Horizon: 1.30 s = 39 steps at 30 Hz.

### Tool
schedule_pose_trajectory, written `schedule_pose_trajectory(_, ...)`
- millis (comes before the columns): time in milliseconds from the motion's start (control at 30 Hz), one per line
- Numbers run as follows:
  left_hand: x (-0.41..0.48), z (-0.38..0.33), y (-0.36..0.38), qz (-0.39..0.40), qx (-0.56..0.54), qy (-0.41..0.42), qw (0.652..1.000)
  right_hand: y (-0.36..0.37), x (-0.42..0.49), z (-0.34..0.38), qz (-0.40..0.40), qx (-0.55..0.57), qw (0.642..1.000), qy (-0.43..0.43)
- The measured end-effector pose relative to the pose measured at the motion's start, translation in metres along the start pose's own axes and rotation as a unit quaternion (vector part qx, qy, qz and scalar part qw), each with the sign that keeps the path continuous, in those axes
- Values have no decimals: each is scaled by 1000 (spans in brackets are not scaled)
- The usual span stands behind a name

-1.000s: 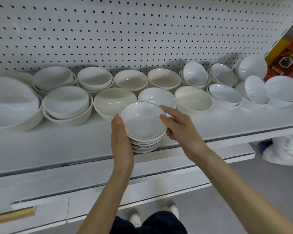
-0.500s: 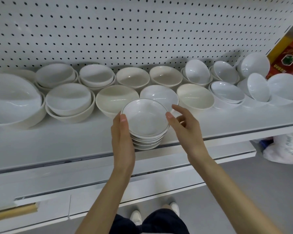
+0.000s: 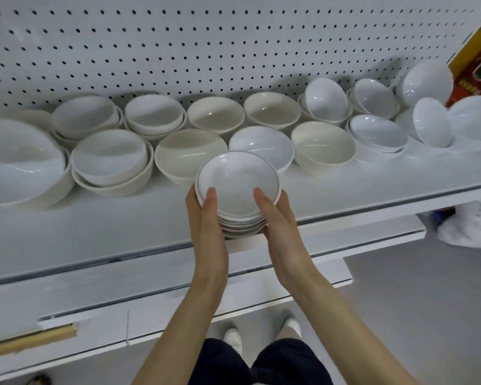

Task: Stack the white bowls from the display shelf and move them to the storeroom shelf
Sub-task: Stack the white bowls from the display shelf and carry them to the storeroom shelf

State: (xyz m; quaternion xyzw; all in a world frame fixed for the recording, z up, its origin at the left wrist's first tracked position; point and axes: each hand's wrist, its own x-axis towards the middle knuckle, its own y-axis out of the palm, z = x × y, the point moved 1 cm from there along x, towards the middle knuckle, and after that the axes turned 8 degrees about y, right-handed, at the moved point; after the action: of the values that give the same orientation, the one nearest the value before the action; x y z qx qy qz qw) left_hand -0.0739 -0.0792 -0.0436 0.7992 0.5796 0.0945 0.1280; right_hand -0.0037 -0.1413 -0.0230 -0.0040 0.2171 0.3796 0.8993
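Right hand (image 3: pixel 278 226) moved in: was beside stack of small white bowls (image 3: pixel 242 227) with fingers spread, now pressed tight on its right side. Right thumb (image 3: pixel 261 201) now lies over rim, inside top bowl (image 3: pixel 238 182). Left hand (image 3: pixel 206 226) turned: left thumb (image 3: pixel 210 198), before along left rim, now also over rim inside top bowl. Both hands now grip stack between them. Cannot tell if stack lifted off display shelf (image 3: pixel 95 232).

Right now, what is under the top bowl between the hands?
Several nested bowls; only their rims show. The left hand and right hand cover their sides, so the count is unclear.
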Motion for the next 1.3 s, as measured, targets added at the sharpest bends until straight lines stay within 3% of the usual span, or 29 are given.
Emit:
schedule_pose_trajectory(300, -42, 7, 26, -8, -3, 17, 1000, -37, -25, -8, -3, 56, 998, -17)
schedule_pose_trajectory(500, -90, 12, 85, 45, -10, 22, 999, -106, -52, 3, -41, 86, 994, -57)
schedule_pose_trajectory(933, -270, 66, 303, 204, -45, -44, 977, -373, -158, 31, -228, 113, 963, -92)
schedule_pose_trajectory(1300, -377, 129, 498, 361, -78, -118, 922, -578, -199, 64, -433, 64, 891, -116)
